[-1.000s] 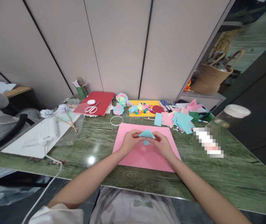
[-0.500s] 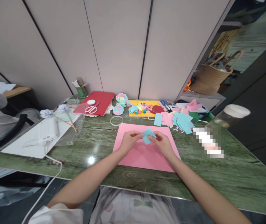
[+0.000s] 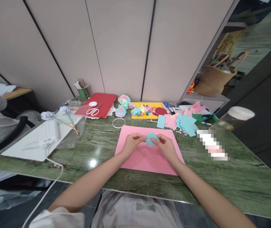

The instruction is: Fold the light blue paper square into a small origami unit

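A small light-blue square of paper is held up between my two hands, turned with its corners to the sides. My left hand pinches its left corner between thumb and fingers. On the opposite side, my right hand grips the paper, with the thumb lying across its front. Beneath both hands lies a large pink sheet on the green table. Beyond the sheet's top edge are loose light-blue paper squares and pink paper squares.
White-handled scissors rest on a red folder. Paper balls, a yellow sheet with small beads and a clear ring sit at the back. A white cable hangs off the left front; a lidded jar stands right.
The light-blue paper tilts slightly, its top corner sitting a little lower than before. Both hands keep nearly the same place and grip.
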### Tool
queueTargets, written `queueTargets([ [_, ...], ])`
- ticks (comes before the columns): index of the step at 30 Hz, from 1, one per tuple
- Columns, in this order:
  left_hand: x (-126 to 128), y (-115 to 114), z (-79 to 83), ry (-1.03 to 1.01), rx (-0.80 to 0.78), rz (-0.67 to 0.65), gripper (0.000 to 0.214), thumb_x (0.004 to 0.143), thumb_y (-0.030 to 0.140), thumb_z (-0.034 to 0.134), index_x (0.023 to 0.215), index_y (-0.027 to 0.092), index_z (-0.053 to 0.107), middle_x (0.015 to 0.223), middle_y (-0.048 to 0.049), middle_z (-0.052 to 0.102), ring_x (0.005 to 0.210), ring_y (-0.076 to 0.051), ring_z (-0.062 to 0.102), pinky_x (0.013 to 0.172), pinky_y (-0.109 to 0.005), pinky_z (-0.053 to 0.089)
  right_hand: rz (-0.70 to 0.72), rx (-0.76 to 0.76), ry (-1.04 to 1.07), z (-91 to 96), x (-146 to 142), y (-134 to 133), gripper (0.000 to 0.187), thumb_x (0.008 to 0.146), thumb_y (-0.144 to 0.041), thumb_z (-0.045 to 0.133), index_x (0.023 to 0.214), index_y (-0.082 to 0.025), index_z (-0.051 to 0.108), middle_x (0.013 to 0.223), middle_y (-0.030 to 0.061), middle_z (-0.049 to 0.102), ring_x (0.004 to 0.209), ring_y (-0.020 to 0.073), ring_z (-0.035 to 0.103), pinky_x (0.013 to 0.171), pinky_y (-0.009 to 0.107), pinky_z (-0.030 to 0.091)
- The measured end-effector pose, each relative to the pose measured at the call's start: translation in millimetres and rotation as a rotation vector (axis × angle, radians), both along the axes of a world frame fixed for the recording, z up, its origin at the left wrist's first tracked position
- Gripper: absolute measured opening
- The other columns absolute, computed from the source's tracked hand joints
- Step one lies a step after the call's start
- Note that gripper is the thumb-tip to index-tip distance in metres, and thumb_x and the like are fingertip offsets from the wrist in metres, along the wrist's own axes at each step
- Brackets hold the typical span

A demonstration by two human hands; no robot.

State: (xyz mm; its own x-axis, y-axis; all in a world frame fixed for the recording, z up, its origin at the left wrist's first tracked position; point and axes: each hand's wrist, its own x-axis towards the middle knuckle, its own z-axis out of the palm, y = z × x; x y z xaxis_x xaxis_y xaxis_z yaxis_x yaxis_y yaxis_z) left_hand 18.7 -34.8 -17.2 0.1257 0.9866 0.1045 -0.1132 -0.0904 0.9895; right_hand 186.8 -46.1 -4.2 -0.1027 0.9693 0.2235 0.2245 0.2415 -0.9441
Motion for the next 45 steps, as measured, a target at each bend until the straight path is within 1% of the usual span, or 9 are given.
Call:
queueTargets([
  [7, 2.1, 2.0, -3.8, -0.091, -0.07, -0.102, 0.027, 0.061, 0.031, 0.067, 0.082, 0.014, 0.063, 0.077, -0.0044, 0.064, 0.07, -0.014, 0.057, 0.068, -0.027, 0.044, 0.068, -0.024, -0.023, -3.5, 0.2, 1.7, 0.018, 0.071, -0.036, 0.057, 0.07, -0.017, 0.058, 0.069, 0.0011, 0.058, 0.067, 0.0154, 0.052, 0.063, 0.028, 0.041],
  [9, 1.7, 1.9, -3.4, -0.108, -0.098, -0.102, 0.03, 0.06, 0.032, 0.069, 0.083, 0.014, 0.062, 0.074, -0.0039, 0.063, 0.068, -0.014, 0.058, 0.067, -0.028, 0.045, 0.079, -0.021, 0.014, -3.1, -1.1, 1.4, 0.018, 0.071, -0.034, 0.058, 0.079, -0.018, 0.057, 0.074, 0.0014, 0.057, 0.071, 0.0158, 0.053, 0.066, 0.028, 0.042],
  [12, -0.1, 1.7, -2.2, -0.19, -0.162, -0.095, 0.036, 0.06, 0.033, 0.069, 0.09, 0.016, 0.06, 0.072, -0.0029, 0.063, 0.066, -0.014, 0.059, 0.068, -0.03, 0.046, 0.07, -0.009, 0.096, -0.3, -2.8, -0.1, 0.038, 0.067, -0.031, 0.062, 0.101, -0.023, 0.049, 0.085, 0.0015, 0.054, 0.077, 0.0159, 0.054, 0.068, 0.029, 0.045],
  [14, -1.4, 2.2, -2.1, -0.267, -0.196, -0.094, 0.037, 0.061, 0.033, 0.068, 0.093, 0.017, 0.059, 0.077, -0.0039, 0.064, 0.068, -0.015, 0.059, 0.07, -0.031, 0.046, 0.069, 0.006, 0.091, 1.7, -3.1, -1.1, 0.049, 0.064, -0.029, 0.065, 0.108, -0.024, 0.044, 0.09, 0.0015, 0.053, 0.077, 0.0153, 0.055, 0.07, 0.03, 0.045],
  [17, -2.7, 4.0, -3.2, -0.331, -0.206, -0.112, 0.032, 0.064, 0.032, 0.066, 0.09, 0.016, 0.061, 0.088, -0.0065, 0.063, 0.075, -0.016, 0.059, 0.074, -0.032, 0.045, 0.058, 0.05, 0.012, 2.4, -1.6, -1.5, 0.04, 0.064, -0.027, 0.065, 0.101, -0.022, 0.049, 0.091, 0.0022, 0.055, 0.076, 0.0151, 0.055, 0.073, 0.031, 0.045],
  [20, -3.1, 5.2, -4.2, -0.296, -0.192, -0.122, 0.028, 0.065, 0.031, 0.065, 0.087, 0.014, 0.063, 0.088, -0.0071, 0.063, 0.075, -0.016, 0.058, 0.074, -0.032, 0.045, 0.014, 0.101, -0.068, 0.9, 1.2, -0.5, 0.022, 0.069, -0.025, 0.06, 0.089, -0.02, 0.054, 0.086, 0.0023, 0.057, 0.074, 0.0153, 0.055, 0.073, 0.031, 0.044],
  [24, -2.6, 4.4, -3.4, -0.241, -0.175, -0.129, 0.027, 0.064, 0.032, 0.066, 0.084, 0.013, 0.065, 0.086, -0.007, 0.063, 0.077, -0.017, 0.058, 0.076, -0.032, 0.044, -0.022, 0.156, -0.126, 1.1, 3.6, 0.0, 0.012, 0.071, -0.025, 0.057, 0.081, -0.019, 0.057, 0.08, 0.0025, 0.059, 0.074, 0.0162, 0.055, 0.071, 0.031, 0.044],
  [31, -1.1, 2.7, -3.3, -0.199, -0.187, -0.163, 0.027, 0.063, 0.034, 0.067, 0.08, 0.013, 0.064, 0.079, -0.0044, 0.062, 0.073, -0.015, 0.056, 0.072, -0.03, 0.045, -0.034, 0.161, -0.175, 6.0, 1.7, -3.0, 0.008, 0.072, -0.025, 0.055, 0.077, -0.019, 0.057, 0.076, 0.0021, 0.061, 0.072, 0.0165, 0.055, 0.07, 0.031, 0.043],
  [45, 0.0, 4.8, -4.4, -0.192, -0.179, -0.108, 0.034, 0.059, 0.033, 0.07, 0.086, 0.013, 0.063, 0.083, -0.0067, 0.065, 0.071, -0.015, 0.059, 0.069, -0.029, 0.047, 0.012, 0.141, -0.141, 7.6, 0.3, -3.6, 0.01, 0.071, -0.026, 0.055, 0.078, -0.019, 0.056, 0.077, 0.0027, 0.059, 0.073, 0.0167, 0.055, 0.069, 0.031, 0.043],
])
